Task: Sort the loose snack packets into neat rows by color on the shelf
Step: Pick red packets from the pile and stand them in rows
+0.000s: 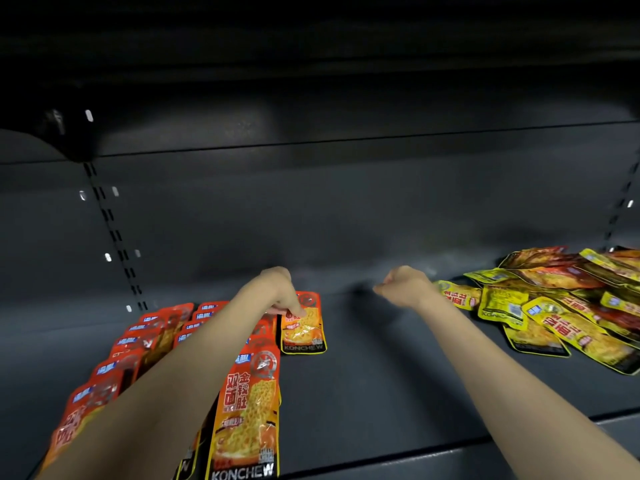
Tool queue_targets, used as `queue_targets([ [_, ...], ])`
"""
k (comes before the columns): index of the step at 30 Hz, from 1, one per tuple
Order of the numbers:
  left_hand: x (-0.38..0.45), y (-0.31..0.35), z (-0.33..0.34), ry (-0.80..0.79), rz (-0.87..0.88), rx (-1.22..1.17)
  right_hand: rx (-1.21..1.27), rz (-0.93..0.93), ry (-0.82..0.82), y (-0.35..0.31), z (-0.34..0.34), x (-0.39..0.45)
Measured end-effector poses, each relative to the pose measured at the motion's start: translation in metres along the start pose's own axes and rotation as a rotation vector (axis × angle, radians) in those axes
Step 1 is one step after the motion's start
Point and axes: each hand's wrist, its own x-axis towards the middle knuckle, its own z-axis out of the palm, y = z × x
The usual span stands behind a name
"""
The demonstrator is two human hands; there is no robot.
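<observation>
Red-orange snack packets (138, 344) lie in overlapping rows on the left of the dark shelf (381, 375). One orange packet (304, 336) lies flat at the back of the row nearest the middle. My left hand (277, 292) reaches over it with fingertips touching its upper left part. A larger orange packet (247, 410) lies in front of it. My right hand (403, 284) hovers above the shelf with fingers curled and holds nothing. Just right of it sits a loose pile of yellow and red packets (554, 306).
A grey back panel (346, 202) closes the shelf behind. Slotted uprights (114, 233) run down at left and right. The shelf above casts shadow over the top. The front lip (450, 445) runs across the bottom right.
</observation>
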Motion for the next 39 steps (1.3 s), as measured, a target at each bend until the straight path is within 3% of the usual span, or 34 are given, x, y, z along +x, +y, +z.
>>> queue_targets([
  [5,-0.002,0.007,-0.019,0.067,0.083,0.122,-0.022,-0.017,0.028,-0.002,-0.010,-0.001],
  [9,-0.010,0.035,-0.027,0.136,0.178,0.129,0.090,-0.143,0.077,0.008,-0.027,-0.006],
  [15,-0.008,0.102,0.024,0.290,0.330,0.026,0.165,-0.406,0.138,0.048,-0.065,-0.015],
  [21,-0.014,0.203,0.090,0.411,0.415,-0.048,0.235,-0.495,0.234,0.148,-0.130,-0.027],
  [30,-0.033,0.332,0.162,0.409,0.483,0.112,0.239,-0.490,0.270,0.279,-0.196,-0.035],
  [39,-0.033,0.371,0.192,0.264,0.398,0.374,0.241,-0.507,0.272,0.336,-0.217,-0.032],
])
